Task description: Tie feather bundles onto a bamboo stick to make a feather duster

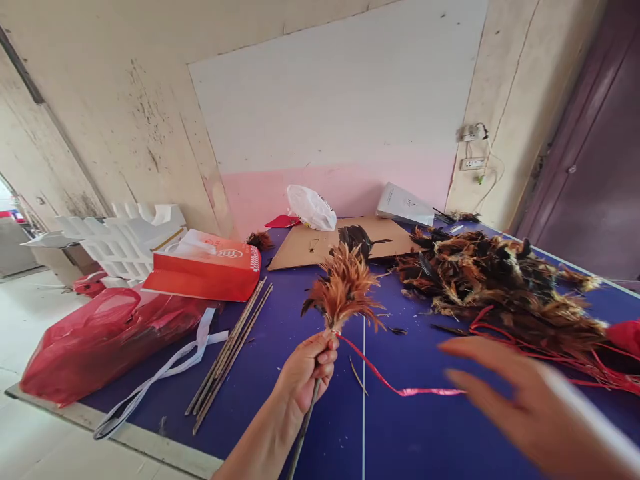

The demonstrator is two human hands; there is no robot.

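My left hand (313, 367) is wrapped round the stick of a feather duster (343, 290), just under its brown and black feathers. The duster points up and away from me, its thin stick running down past my wrist. Pink-red plastic ribbon (377, 375) is wound at the base of the feathers and trails right across the table. My right hand (510, 400), blurred by motion, has thumb and fingers apart near the ribbon's far end. Whether the ribbon touches the thumb I cannot tell. Beyond it lies a large heap of brown and black feathers (480, 267).
The blue table (400, 447) also bears several thin sticks (233, 357), a white strap (165, 377), a red plastic bag (115, 340) and a red-orange paper bag (205, 267). Cardboard (295, 247) lies at the back. Red ribbon strands (520, 343) lie at right.
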